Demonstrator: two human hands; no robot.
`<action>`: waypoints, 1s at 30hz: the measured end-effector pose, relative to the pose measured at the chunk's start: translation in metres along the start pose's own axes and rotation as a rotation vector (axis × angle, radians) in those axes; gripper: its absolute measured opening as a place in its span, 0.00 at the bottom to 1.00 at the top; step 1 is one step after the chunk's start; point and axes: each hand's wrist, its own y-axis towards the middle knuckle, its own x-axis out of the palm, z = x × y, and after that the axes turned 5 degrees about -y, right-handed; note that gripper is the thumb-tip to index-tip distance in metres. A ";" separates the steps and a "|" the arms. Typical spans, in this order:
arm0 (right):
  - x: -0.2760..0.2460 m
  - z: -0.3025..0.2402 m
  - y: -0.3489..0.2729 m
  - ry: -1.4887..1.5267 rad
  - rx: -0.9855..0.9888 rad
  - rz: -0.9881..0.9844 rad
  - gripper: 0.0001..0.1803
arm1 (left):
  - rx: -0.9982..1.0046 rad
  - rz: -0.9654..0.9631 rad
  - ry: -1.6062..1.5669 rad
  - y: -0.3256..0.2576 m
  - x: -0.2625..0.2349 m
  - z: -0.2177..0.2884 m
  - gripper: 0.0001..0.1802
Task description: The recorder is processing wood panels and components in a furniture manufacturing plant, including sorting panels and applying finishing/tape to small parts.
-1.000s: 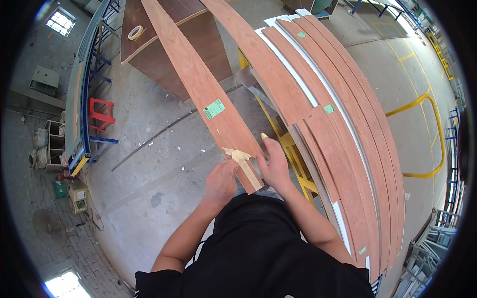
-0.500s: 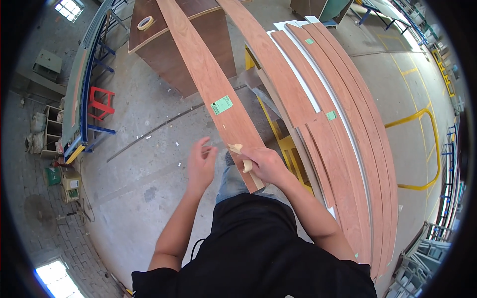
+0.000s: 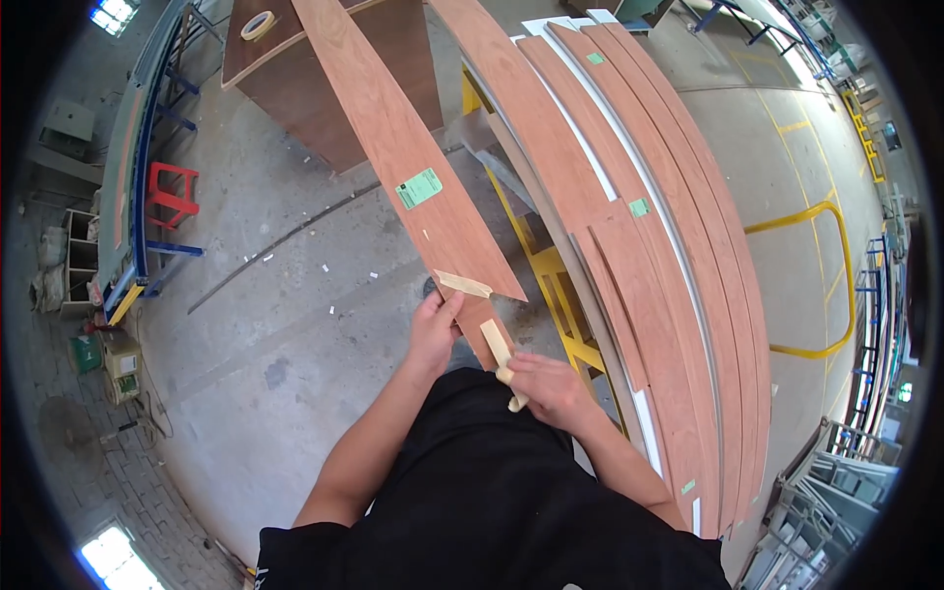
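Found board (image 3: 391, 138) running from eleven o'clock to a narrow end (image 3: 475, 318) at six, with green label (image 3: 419, 188) on its face. Observed left hand (image 3: 434, 332) at seven o'clock, grasping the narrow end's left edge by a tape band (image 3: 463, 284). Observed right hand (image 3: 551, 388) at five o'clock, grasping a tape strip (image 3: 495, 339) partly along the narrow end. Noted tape roll (image 3: 247, 30) on box (image 3: 334, 103) at eleven o'clock and stacked boards (image 3: 678, 256) at three

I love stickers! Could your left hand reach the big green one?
Probably yes: the green sticker lies uncovered on the board, a bit ahead of the left hand, and nothing seems to stand in between.
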 end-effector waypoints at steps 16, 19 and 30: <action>0.004 0.015 -0.112 0.112 0.349 -0.109 0.22 | 0.037 -0.011 -0.009 0.000 -0.001 -0.006 0.17; 0.012 0.014 -0.126 0.101 0.381 -0.093 0.22 | 0.049 -0.009 -0.019 0.001 -0.001 -0.007 0.17; 0.062 0.078 -0.125 -0.196 0.533 -0.242 0.27 | 0.063 -0.079 0.036 -0.003 0.000 0.000 0.17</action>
